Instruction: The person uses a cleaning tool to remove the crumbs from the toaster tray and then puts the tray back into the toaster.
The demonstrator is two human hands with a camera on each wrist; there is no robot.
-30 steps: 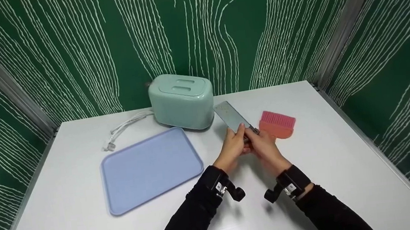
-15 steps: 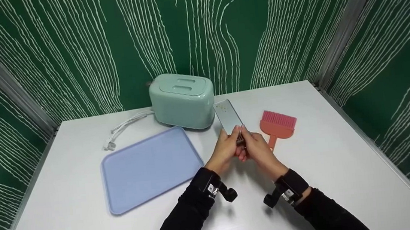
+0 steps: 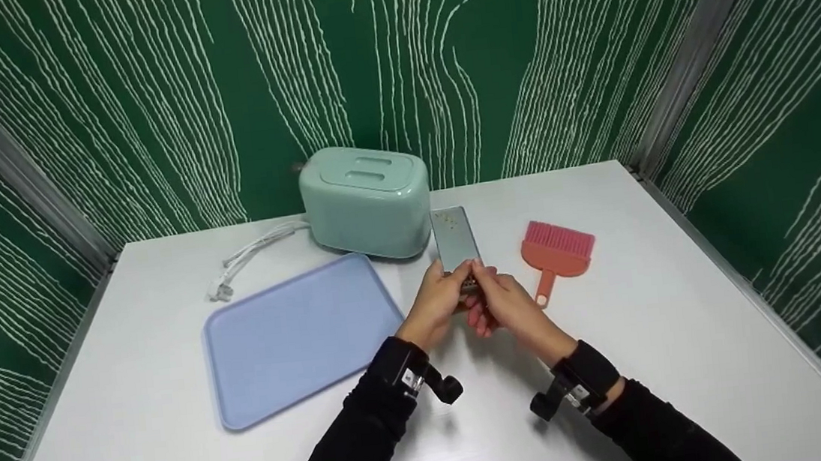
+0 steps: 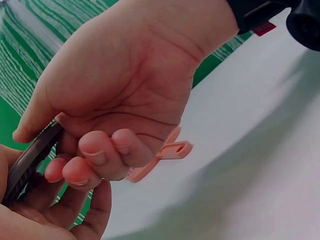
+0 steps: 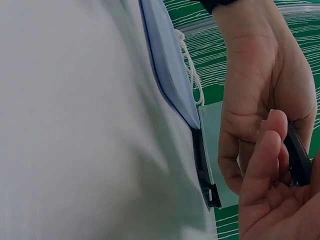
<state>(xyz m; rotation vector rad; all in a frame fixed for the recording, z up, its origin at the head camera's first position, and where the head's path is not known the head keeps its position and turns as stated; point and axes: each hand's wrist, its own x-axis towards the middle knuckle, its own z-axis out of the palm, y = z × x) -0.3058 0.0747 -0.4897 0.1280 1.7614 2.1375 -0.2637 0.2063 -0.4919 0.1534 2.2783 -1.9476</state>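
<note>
At the near edge of the tabletop (image 3: pixel 698 323), two arms in black sleeves (image 3: pixel 344 440) reach forward, each wrist wearing a black band (image 3: pixel 590 371) with a small camera on a short arm. Just beyond the bands, both hands grasp the same flat grey object: the left hand (image 3: pixel 432 302) and the right hand (image 3: pixel 509 304) meet at its near end, thumbs on top and fingers curled underneath. The flat grey object (image 3: pixel 455 237) is a slim rectangle pointing away from the person, with yellowish specks by its far end and a darker patch under the thumbs; both wrist views show its thin dark edge between the hands. To the left lies a pale blue tray (image 3: pixel 301 346), set at a slant, its near right corner partly behind the left wrist. To the right of the hands, well apart from the tray, an orange brush (image 3: pixel 557 254) lies flat with its pink bristles pointing away and its handle towards the person. Farther back stands a mint-green toaster (image 3: pixel 367 208), two long slots on top; the object's far end shows just beside its right side. From its left a white cord (image 3: pixel 258 247) runs to a plug (image 3: pixel 220 291) near the tray. Behind everything rise green walls (image 3: pixel 500 64) with wavy white lines.
</note>
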